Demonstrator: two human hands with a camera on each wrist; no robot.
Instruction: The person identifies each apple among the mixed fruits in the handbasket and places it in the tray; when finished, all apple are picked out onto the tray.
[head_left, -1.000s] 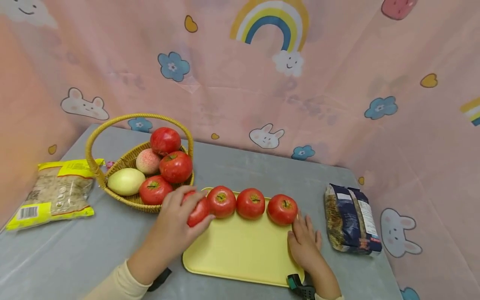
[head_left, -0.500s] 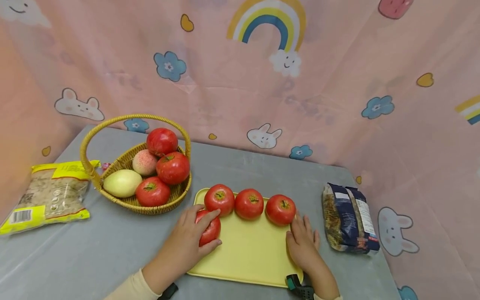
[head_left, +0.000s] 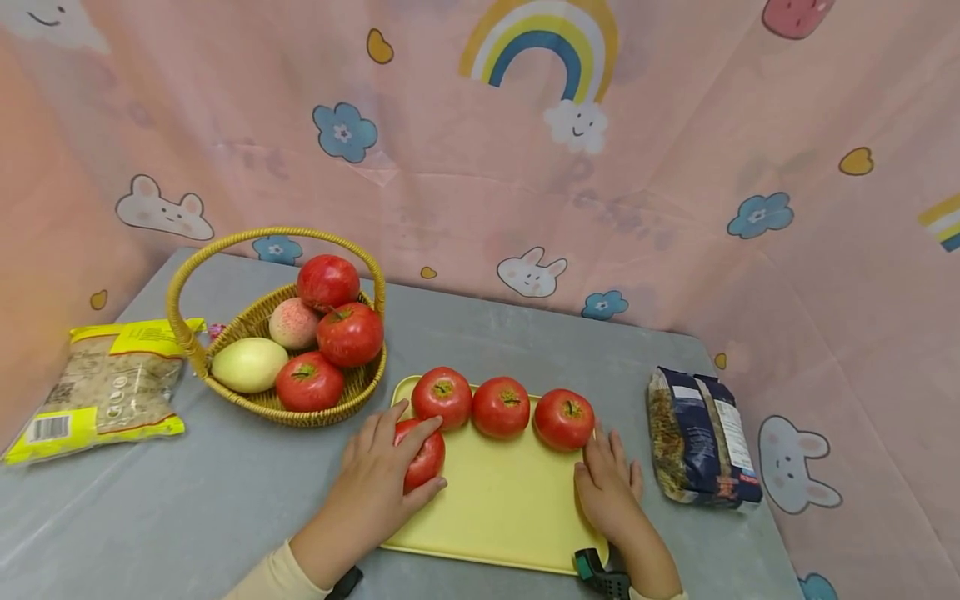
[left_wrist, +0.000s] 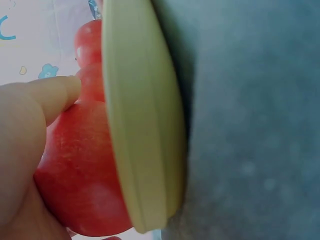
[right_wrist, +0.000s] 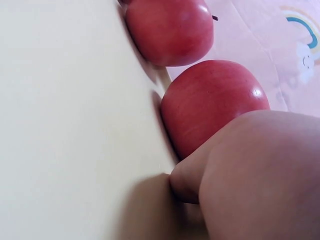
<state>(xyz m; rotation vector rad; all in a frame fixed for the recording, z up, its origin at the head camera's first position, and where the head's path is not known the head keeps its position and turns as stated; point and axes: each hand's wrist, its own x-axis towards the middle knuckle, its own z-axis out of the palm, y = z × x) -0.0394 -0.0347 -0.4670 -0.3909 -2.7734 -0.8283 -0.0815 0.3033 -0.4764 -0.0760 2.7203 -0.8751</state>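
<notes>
My left hand (head_left: pixel 378 467) grips a red apple (head_left: pixel 425 457) at the left side of the yellow tray (head_left: pixel 502 508), fingers over its far side and thumb at its near side. In the left wrist view this apple (left_wrist: pixel 85 165) sits against the tray (left_wrist: pixel 142 115), thumb and palm around it. Along the tray's far edge stand three more red apples (head_left: pixel 501 407) in a row. By the rightmost apple (head_left: pixel 564 419), my right hand (head_left: pixel 611 492) rests on the tray's right edge with fingers extended. The right wrist view shows its thumb (right_wrist: pixel 195 175) close to that apple (right_wrist: pixel 210 105).
A wicker basket (head_left: pixel 270 408) with a tall handle stands at the back left, holding several red fruits, a peach and a pale green oval fruit (head_left: pixel 250 365). Left of it lies a yellow-and-clear bag (head_left: pixel 112 383). A dark blue packet (head_left: pixel 705 437) lies at the right.
My left hand has brought its apple from the far left corner, beside the row, toward the tray's near left side. The right hand has stayed in place.
</notes>
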